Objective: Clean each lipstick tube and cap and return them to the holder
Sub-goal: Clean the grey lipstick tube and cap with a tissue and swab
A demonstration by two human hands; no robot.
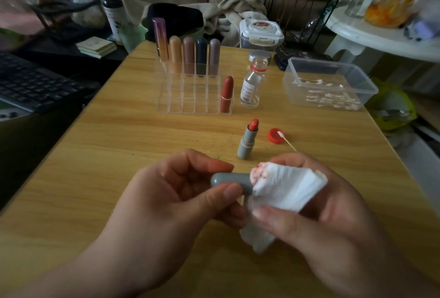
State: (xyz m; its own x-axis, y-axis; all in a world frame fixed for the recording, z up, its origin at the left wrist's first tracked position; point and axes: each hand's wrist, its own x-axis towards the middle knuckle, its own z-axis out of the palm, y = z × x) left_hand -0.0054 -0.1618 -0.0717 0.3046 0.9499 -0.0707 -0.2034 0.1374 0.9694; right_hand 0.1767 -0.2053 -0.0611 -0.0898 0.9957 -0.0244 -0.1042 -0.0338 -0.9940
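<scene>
Both hands busy: L hand [181, 193] pinches grey cap [232, 183], R hand [316, 205] grips stained tissue [283, 188] at cap's mouth.

Wooden table [95, 166]: clear holder [181, 107] far centre, uncapped lipstick [247, 141] and red cap [275, 136] nearer, bottle [250, 83] and plastic tub [333, 63] far right.

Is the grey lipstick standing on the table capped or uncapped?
Uncapped: the grey lipstick stands upright with its red bullet exposed, while the left hand holds a grey cap against the tissue in the right hand.
</scene>
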